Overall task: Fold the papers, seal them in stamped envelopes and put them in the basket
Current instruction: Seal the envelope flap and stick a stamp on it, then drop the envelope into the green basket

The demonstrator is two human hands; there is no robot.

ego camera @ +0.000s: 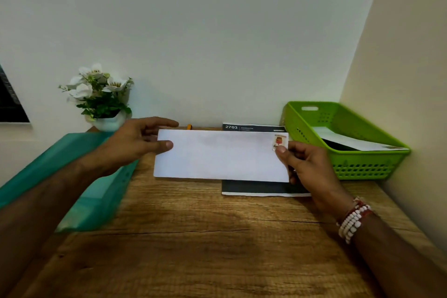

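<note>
The envelope [221,155] is held up facing the person, long axis running level from side to side, so that one short end points straight at the green basket [358,167]. It hangs just above the surface [205,237], partly covering a dark booklet [261,187] that lies flat beside the basket.

The end nearest the basket carries the stamp [279,141], and that is the end the right hand [304,164] has. Its grip is a pinch, thumb pressed on the front at the stamp's lower edge and fingers curled behind the paper. The left hand [135,143] takes the end farthest from the basket, also pinching, with its thumb on the front face and its fingers reaching behind along the top edge.

The right hand is plainly the nearer one, with the basket wall just beside its knuckles. To my eye the move to the basket is a short sideways carry along the envelope's own length, stamp end leading, with the left hand's grip let go. I cannot see the flap side, so I cannot tell whether it is sealed.

Another envelope [358,143] already lies slanted inside the basket.
</note>
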